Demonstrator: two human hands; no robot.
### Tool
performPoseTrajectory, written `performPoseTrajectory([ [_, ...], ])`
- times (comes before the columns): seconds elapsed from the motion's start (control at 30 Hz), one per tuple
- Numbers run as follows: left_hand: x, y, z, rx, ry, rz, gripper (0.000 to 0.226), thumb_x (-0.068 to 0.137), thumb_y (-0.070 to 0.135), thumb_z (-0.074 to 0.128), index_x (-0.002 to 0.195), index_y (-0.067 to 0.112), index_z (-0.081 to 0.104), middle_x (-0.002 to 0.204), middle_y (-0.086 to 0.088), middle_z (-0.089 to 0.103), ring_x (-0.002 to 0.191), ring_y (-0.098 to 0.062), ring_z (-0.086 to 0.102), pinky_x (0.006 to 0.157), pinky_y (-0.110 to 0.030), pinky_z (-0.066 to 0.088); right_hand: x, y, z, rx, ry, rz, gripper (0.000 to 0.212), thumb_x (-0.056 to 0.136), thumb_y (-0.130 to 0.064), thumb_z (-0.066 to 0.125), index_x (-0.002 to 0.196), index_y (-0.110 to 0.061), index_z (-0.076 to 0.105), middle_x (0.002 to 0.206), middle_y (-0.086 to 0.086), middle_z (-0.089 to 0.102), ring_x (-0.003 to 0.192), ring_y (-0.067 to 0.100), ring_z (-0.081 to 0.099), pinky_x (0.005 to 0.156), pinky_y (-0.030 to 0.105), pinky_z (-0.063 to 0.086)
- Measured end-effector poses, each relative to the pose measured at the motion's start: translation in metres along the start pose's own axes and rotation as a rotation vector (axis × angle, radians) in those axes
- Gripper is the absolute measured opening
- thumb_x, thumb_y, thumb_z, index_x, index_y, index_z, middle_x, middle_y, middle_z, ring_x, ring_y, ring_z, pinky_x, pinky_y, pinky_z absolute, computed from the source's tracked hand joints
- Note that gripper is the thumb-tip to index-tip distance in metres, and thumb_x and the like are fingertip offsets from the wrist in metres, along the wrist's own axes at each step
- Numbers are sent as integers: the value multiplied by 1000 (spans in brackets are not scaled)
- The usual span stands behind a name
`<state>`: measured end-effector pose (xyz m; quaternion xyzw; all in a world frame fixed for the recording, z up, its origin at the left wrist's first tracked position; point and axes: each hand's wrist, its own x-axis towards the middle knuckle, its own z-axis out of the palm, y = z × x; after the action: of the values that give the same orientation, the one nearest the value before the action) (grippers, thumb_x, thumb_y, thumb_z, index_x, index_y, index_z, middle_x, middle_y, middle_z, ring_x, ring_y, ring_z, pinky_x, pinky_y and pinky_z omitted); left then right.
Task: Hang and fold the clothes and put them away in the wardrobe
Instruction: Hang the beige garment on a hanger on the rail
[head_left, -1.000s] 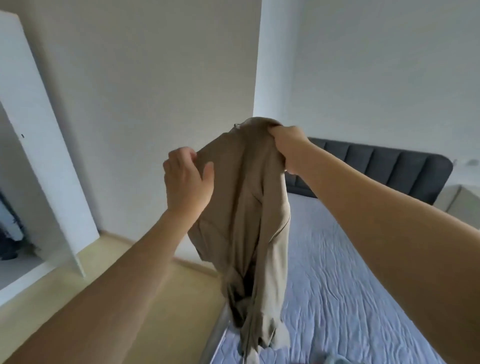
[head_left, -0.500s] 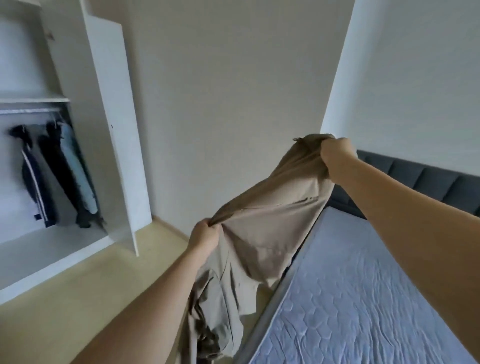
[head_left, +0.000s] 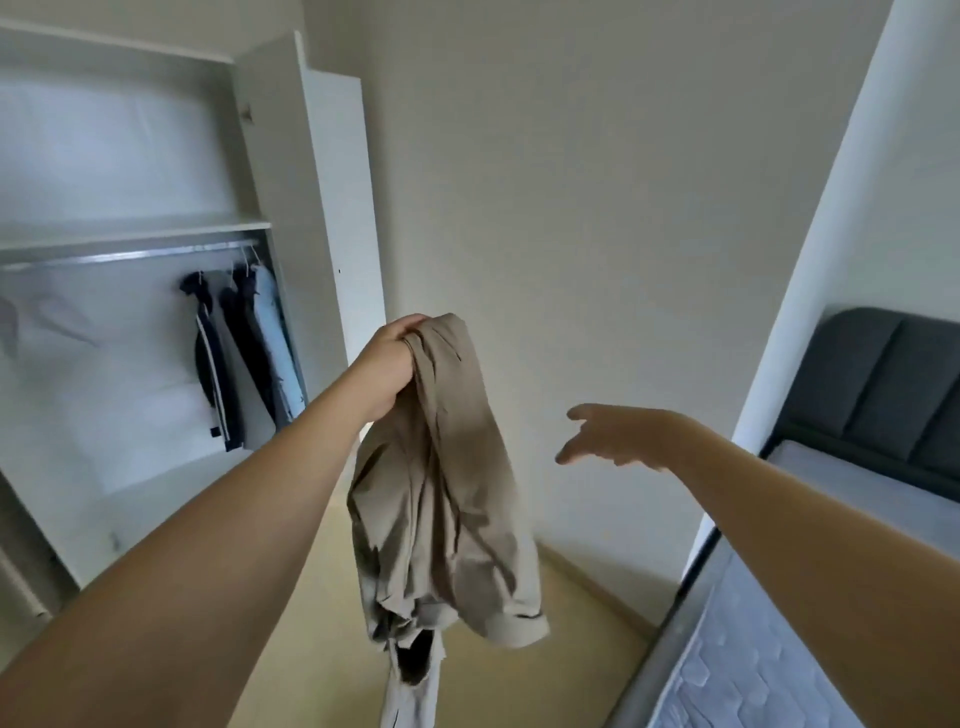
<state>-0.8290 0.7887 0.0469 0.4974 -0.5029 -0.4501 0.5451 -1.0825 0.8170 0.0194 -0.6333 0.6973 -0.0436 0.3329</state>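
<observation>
A beige garment (head_left: 441, 493) hangs bunched in mid-air at the centre of the head view. My left hand (head_left: 392, 364) is shut on its top edge and holds it up. My right hand (head_left: 618, 436) is to the right of the garment, apart from it, with fingers spread and nothing in it. The white wardrobe (head_left: 260, 156) stands open at the left, with a metal rail (head_left: 130, 255) under a shelf. Several dark and light blue clothes (head_left: 244, 358) hang at the rail's right end.
The wardrobe's open door (head_left: 343, 208) juts out between the wardrobe and the beige wall. A bed with a grey quilted mattress (head_left: 779, 665) and a dark padded headboard (head_left: 883, 389) fills the right side. Light wooden floor (head_left: 571, 649) lies below the garment.
My right hand has let go of the garment and opened. My left hand has risen with the garment, which now hangs from it alone. The view has turned left toward the wardrobe.
</observation>
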Motion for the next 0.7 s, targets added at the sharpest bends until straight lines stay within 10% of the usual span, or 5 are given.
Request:
performPoseTrajectory([
  [0.23, 64, 1, -90, -97, -170, -80, 12, 93, 16, 58, 87, 19, 68, 65, 4, 68, 58, -13, 63, 58, -20, 49, 101, -134, 77, 49, 86, -302, 132, 60, -46, 84, 150, -34, -12, 158, -2, 11, 144, 26, 15, 114, 50, 24],
  [0.37, 105, 6, -146, -32, -234, -152, 16, 91, 23, 60, 78, 18, 67, 60, 2, 65, 56, -12, 62, 62, -23, 47, 163, -204, 107, 42, 100, -256, 52, 66, -45, 75, 111, -25, 59, 103, -3, 64, 99, 19, 60, 83, 32, 51],
  [0.5, 134, -7, -209, 125, -341, -76, 41, 97, 5, 45, 80, 28, 75, 82, 4, 72, 82, -16, 65, 80, -26, 53, 198, -255, 112, 428, 295, -132, 18, 93, -17, 48, 88, -5, 60, 86, 11, 61, 84, 28, 59, 72, 33, 47],
  [0.6, 148, -25, -246, 337, -406, -74, 49, 95, -9, 31, 96, 23, 67, 86, 9, 64, 78, -6, 60, 62, -6, 46, 216, -296, 109, 736, 297, -46, 25, 96, -12, 33, 79, -10, 51, 76, 3, 49, 69, 16, 47, 61, 23, 36],
  [0.7, 158, -53, -274, 462, -494, -55, 55, 89, -16, 34, 110, 25, 65, 111, 11, 57, 104, -10, 56, 76, -7, 44, 229, -334, 118, 207, 342, -134, 21, 97, -18, 32, 112, -17, 46, 100, -5, 43, 106, 11, 49, 74, 16, 33],
])
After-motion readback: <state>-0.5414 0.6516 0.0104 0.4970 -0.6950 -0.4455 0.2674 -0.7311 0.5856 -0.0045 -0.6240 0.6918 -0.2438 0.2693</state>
